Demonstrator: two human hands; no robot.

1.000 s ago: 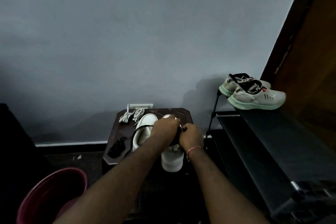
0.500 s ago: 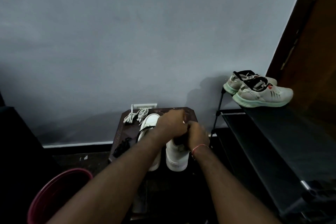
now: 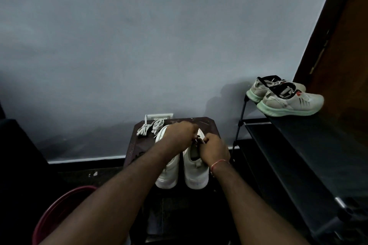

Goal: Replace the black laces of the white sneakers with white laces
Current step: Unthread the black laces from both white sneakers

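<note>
Two white sneakers stand side by side, heels toward me, on a small dark table (image 3: 207,125). The left sneaker (image 3: 169,171) is partly under my left forearm. Over the lacing of the right sneaker (image 3: 196,173) my left hand (image 3: 179,133) and my right hand (image 3: 214,151) meet, fingers curled, pinching the black lace (image 3: 199,141) between them. Only a short bit of that lace shows. Two bundled white laces (image 3: 150,128) lie at the table's far left corner.
A black shoe rack (image 3: 298,155) stands to the right with a pair of grey sneakers with green soles (image 3: 286,99) on top. A red bucket (image 3: 59,211) sits at lower left. The wall with a white socket plate (image 3: 159,116) is behind the table.
The right sneaker, held up a second ago, now stands on the table beside the left one. Both hands have moved forward over its lacing. The loose black lace at the table's left is now hidden.
</note>
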